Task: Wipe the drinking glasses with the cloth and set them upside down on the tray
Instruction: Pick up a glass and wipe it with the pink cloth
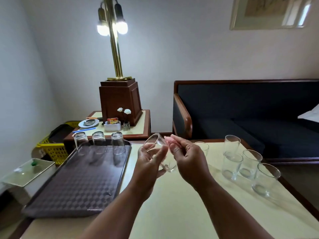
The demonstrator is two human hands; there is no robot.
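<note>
Bare left forearm, right forearm

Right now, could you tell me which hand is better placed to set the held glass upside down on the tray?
Left. The left hand grips the glass and is nearer the tray, which lies on its side. The right hand pinches a pinkish cloth.

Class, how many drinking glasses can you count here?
9 glasses: three upside down on the tray, one in the left hand, one partly hidden behind the right hand, four upright on the table, right side.
</note>
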